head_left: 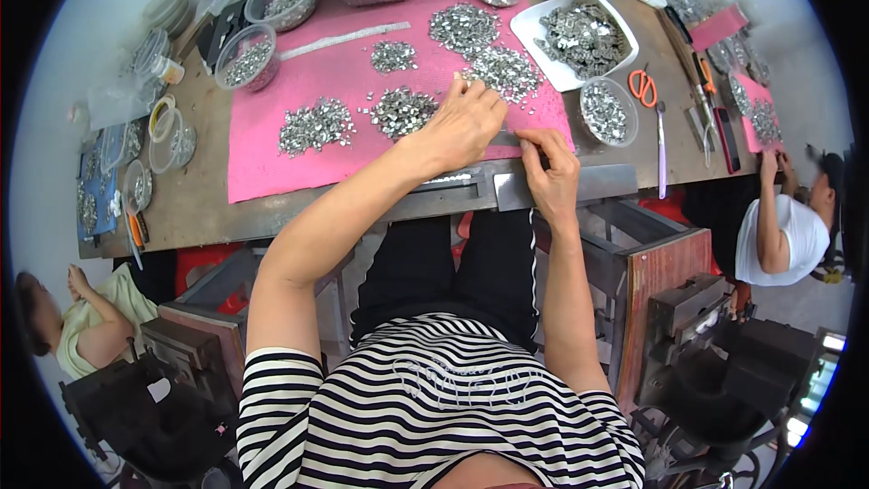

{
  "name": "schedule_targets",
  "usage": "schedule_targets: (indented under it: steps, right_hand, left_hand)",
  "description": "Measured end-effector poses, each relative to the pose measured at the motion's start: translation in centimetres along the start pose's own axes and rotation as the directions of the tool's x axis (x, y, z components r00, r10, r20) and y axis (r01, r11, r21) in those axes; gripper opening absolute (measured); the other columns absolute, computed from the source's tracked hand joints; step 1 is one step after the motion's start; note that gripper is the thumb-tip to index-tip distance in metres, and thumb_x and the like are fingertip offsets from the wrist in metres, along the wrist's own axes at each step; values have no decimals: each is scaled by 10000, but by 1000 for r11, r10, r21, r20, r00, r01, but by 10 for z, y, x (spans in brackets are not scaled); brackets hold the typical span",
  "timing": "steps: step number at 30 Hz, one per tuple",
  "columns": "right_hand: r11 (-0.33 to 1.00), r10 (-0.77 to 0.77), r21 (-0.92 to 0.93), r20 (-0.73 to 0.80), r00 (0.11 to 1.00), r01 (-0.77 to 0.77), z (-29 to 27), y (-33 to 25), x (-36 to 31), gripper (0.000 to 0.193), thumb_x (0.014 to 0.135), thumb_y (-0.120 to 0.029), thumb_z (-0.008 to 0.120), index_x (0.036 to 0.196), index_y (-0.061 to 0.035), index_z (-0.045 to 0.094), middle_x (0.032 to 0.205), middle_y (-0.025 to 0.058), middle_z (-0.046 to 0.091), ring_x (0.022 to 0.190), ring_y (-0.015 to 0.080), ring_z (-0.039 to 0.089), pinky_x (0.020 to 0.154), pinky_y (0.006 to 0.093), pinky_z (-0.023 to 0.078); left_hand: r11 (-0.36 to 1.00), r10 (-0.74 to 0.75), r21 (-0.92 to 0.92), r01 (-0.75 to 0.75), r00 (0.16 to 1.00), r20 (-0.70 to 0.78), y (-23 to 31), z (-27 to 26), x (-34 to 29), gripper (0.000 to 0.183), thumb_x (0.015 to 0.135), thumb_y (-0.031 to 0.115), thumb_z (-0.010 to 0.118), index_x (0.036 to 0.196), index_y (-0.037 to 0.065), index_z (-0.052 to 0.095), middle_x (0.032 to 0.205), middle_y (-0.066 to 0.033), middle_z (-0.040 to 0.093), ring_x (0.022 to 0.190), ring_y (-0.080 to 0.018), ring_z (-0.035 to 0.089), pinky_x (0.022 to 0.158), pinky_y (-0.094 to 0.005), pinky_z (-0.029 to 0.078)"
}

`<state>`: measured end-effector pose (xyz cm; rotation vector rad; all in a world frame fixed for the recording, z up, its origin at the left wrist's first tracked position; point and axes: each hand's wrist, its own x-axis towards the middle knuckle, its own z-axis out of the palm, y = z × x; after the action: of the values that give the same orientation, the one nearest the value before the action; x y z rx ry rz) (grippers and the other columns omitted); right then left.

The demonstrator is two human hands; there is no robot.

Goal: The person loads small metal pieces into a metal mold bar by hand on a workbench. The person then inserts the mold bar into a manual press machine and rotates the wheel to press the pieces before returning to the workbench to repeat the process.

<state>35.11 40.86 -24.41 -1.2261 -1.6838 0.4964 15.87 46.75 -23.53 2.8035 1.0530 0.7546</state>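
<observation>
My left hand [471, 119] reaches across to the near edge of a loose pile of small shiny metal pieces [505, 74] on a pink mat [272, 172]. Its fingers are pinched together, and anything between them is too small to make out. Close by on the right, my right hand [550, 167] is closed, thumb and forefinger at the end of a thin grey metal strip [504, 138]. Under my wrists, a flat metal plate [588, 185] and a narrow slotted metal bar [453, 179] lie along the table's front edge.
Further piles [315, 125] of metal pieces dot the mat. A white tray [523, 29] and several clear tubs [246, 56] of pieces stand around it. Orange scissors [643, 87] and a purple-handled tool [662, 149] lie right. Other people work at both sides.
</observation>
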Motion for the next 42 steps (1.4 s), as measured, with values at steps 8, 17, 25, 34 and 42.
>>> schedule_targets:
  steps: [8,17,25,34,42]
  right_hand:
    - [1000,8,21,1,1000,-9,-1,0,1,153,894,33,664,1018,-19,736,905,90,699,819,216,647,738,318,505]
    - [998,-57,-32,13,998,58,1,-1,3,143,871,21,685,1000,-16,733,898,98,680,830,246,641,737,350,506]
    - [967,-165,-165,161,973,191,6,2,27,97,858,-12,727,950,3,701,843,109,609,754,249,625,686,352,503]
    - [960,-33,-244,388,921,137,4,2,46,122,852,-57,719,846,17,622,841,143,612,805,326,595,724,420,465]
    - [962,-33,-248,316,948,116,1,0,39,81,918,-30,659,906,26,602,867,161,640,804,327,631,734,399,494]
  left_hand:
    - [912,-263,-372,171,941,-212,1,-27,-24,209,921,-19,601,1130,0,602,947,-137,613,918,-309,597,843,-404,488]
    - [750,-508,-528,399,858,-72,38,-63,-80,93,936,26,676,1012,-20,648,953,-123,712,863,-236,700,737,-333,541]
    - [760,-546,-489,427,828,-126,51,-55,-94,70,919,-7,660,988,-12,655,961,-126,677,881,-258,640,774,-353,515]
    - [790,-501,-492,366,847,-174,59,-41,-90,54,916,-15,649,970,-10,648,969,-117,668,888,-271,626,779,-355,501]
    - [873,-436,-356,334,862,-260,62,-32,-87,68,892,-3,675,956,9,653,932,-111,667,846,-305,622,773,-394,490]
